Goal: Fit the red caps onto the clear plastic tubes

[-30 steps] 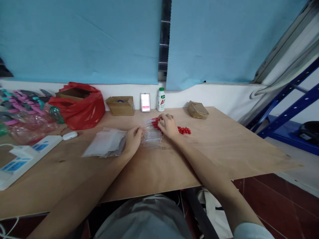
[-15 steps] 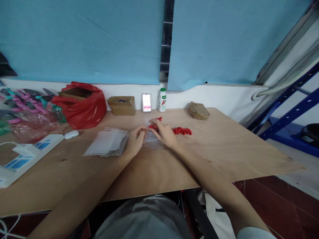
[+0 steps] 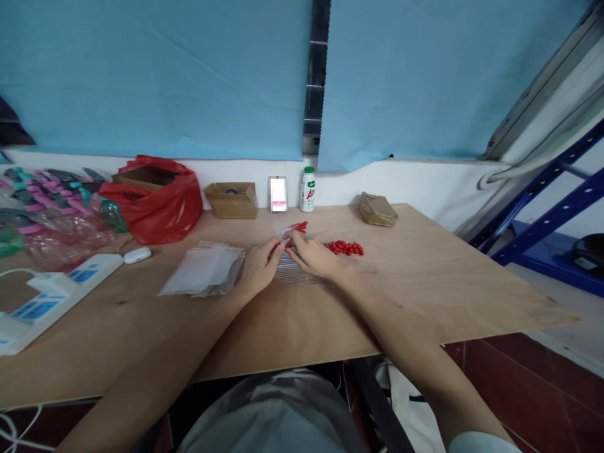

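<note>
My left hand (image 3: 259,265) is closed in a pinch, its fingertips meeting those of my right hand (image 3: 315,255) over the middle of the table. Between them shows a small red piece (image 3: 289,245), mostly covered by the fingers of my right hand, which are closed around it. What my left fingers pinch is too small to make out. Under and between the hands lie thin clear sticks (image 3: 290,273). Just beyond them rests a bunch of red-tipped sticks (image 3: 299,226). A pile of small red beads (image 3: 346,248) sits right of my right hand.
Clear plastic bags (image 3: 202,267) lie left of my left hand. Along the back stand a red bag (image 3: 165,211), a cardboard box (image 3: 231,201), a phone (image 3: 278,194), a white bottle (image 3: 307,192) and a brown package (image 3: 377,209). A power strip (image 3: 56,302) lies at left.
My hands have come together, fingertips now meeting. My right fingers have curled in over the red piece, which showed more plainly before. More of the red-tipped bunch is visible.
</note>
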`<state>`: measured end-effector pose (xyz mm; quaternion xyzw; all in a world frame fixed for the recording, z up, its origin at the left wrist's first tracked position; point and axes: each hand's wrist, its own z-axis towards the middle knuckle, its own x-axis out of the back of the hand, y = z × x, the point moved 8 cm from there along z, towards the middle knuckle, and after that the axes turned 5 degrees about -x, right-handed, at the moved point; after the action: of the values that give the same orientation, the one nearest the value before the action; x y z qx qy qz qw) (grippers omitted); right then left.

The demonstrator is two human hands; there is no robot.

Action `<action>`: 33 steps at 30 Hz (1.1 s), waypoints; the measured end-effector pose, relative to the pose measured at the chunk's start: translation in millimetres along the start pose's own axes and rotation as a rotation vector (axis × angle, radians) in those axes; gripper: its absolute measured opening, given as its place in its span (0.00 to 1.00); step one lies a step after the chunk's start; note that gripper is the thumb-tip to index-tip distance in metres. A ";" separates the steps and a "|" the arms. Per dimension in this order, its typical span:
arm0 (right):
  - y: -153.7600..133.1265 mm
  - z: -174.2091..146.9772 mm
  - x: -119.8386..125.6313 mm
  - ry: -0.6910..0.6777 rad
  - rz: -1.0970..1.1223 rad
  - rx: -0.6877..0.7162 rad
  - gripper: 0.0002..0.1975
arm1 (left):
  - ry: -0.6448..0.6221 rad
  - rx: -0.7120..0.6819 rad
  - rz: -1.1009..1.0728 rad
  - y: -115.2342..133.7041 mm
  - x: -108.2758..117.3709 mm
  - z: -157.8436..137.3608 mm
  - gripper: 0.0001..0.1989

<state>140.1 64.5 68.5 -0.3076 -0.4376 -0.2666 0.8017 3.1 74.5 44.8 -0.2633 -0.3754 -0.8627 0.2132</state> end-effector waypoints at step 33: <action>4.7 -3.4 9.6 0.113 -0.398 -0.045 0.27 | 0.431 0.184 -0.372 6.2 29.5 0.5 0.22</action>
<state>149.7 63.7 74.1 -0.2174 -0.4382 -0.4463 0.7493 -15.9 66.1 66.5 0.0196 -0.4400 -0.8853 0.1493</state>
